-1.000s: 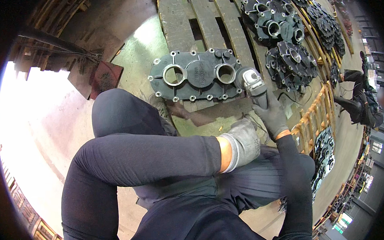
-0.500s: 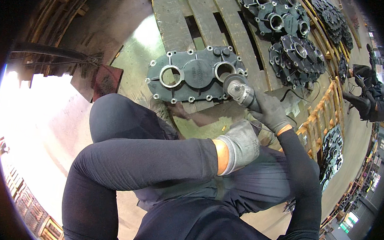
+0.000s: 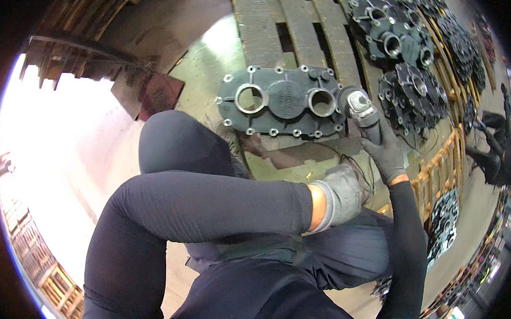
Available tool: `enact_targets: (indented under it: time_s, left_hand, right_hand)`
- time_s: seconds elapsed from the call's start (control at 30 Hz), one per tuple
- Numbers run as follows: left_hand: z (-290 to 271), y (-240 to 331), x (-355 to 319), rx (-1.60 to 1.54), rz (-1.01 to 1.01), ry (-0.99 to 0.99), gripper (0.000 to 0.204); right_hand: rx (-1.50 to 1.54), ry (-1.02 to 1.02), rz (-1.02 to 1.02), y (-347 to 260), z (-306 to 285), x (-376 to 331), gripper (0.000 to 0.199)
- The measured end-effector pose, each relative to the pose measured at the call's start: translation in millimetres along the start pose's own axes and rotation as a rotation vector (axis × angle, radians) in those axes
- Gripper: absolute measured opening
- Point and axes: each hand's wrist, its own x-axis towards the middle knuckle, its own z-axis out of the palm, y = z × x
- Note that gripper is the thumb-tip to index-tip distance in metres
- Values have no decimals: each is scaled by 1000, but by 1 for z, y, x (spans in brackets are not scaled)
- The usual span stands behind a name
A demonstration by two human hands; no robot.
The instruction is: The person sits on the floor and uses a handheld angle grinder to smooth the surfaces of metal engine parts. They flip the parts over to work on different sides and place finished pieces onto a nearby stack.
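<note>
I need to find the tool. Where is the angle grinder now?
In the head view, the angle grinder is right of centre, held by the right hand, its head at the right end of the dark cast housing.

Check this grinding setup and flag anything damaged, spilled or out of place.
Nothing stands out. The grey metal cover lies flat on the pallet; the right hand holds the grinder at its right edge, and the left hand is behind.
</note>
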Motion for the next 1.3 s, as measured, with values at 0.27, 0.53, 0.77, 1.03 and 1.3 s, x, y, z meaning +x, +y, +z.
enact_targets:
  time_s: [0.27, 0.53, 0.77, 1.03, 1.3]
  left_hand:
    - [-26, 10, -28, 57, 133, 40, 17]
    - [-46, 20, -58, 195, -34, -293, 27]
    - [-62, 15, -66, 219, -52, -422, 30]
    - [-56, 6, -75, 185, -26, -309, 28]
    - [-43, 7, -70, 258, -29, -291, 27]
  right_hand:
    - [516, -220, 117, -112, 20, 13, 75]
    - [981, -369, 227, -202, 57, 36, 42]
    - [1156, -455, 386, -203, 95, 68, 39]
    - [1194, -445, 429, -206, 115, 77, 39]
    - [1132, -419, 424, -220, 118, 81, 41]
